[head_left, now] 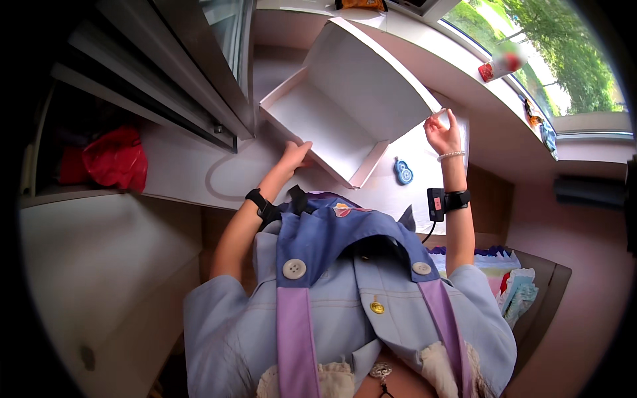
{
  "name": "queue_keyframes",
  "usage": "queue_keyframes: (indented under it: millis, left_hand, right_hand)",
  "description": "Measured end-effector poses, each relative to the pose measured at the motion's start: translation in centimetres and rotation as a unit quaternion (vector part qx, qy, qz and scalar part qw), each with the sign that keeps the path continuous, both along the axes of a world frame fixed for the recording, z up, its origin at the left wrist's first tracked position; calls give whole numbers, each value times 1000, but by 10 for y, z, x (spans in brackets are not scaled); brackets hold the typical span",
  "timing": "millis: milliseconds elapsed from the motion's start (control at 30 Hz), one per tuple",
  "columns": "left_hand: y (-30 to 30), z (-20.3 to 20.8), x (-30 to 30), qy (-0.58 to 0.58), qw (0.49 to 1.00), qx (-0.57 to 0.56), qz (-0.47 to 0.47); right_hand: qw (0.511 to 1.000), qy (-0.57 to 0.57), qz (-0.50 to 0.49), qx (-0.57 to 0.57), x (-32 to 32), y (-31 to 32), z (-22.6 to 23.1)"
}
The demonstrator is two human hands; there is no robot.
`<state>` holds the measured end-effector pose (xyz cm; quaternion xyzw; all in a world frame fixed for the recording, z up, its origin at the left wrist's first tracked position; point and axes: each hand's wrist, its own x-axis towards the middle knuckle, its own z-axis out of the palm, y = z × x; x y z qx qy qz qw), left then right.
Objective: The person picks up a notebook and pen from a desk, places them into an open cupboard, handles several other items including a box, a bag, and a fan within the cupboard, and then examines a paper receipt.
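The white box (322, 123), likely light, stiff but creasable and best gripped by its edges, is held between fingers of the left hand (292, 158), closed on its near rim, and of the right hand (444, 136), pinched at the lid (375, 76) corner.

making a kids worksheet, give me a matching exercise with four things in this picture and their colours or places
1. left hand
2. right hand
3. figure-eight-shaped object
4. beaded bracelet

A. blue, beside the open box
B. at the raised lid's corner
C. pale, around the right wrist
D. at the box's near wall

Pairs: 1-D; 2-B; 3-A; 4-C
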<state>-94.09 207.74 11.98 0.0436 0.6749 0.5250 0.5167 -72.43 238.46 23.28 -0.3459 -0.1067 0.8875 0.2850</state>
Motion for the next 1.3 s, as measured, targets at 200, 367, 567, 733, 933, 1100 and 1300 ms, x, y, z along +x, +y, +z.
queue_keyframes:
  millis: [200,367,567,733,933,1100,1300]
  left_hand:
    - [-20,33,-3,-75,973,-7,-218]
    - [-42,18,-33,156,981,13,110]
    - [-86,-27,-49,181,974,-104,84]
    - [-77,-26,-52,332,936,-13,112]
    - [-53,4,-46,489,871,-7,-52]
    - [-53,12,-49,456,887,-15,-65]
    - [-58,17,-48,425,905,11,-26]
  right_hand:
    - [941,-190,37,278,2,-31,-34]
    - [912,-325,55,244,20,-80,-62]
    - [884,-381,103,251,51,-119,-91]
    - [769,-383,171,483,57,-158,-85]
    - [590,-450,207,638,55,-176,-68]
    - [583,-471,208,629,60,-177,-60]
    - [717,-447,235,480,60,-181,-50]
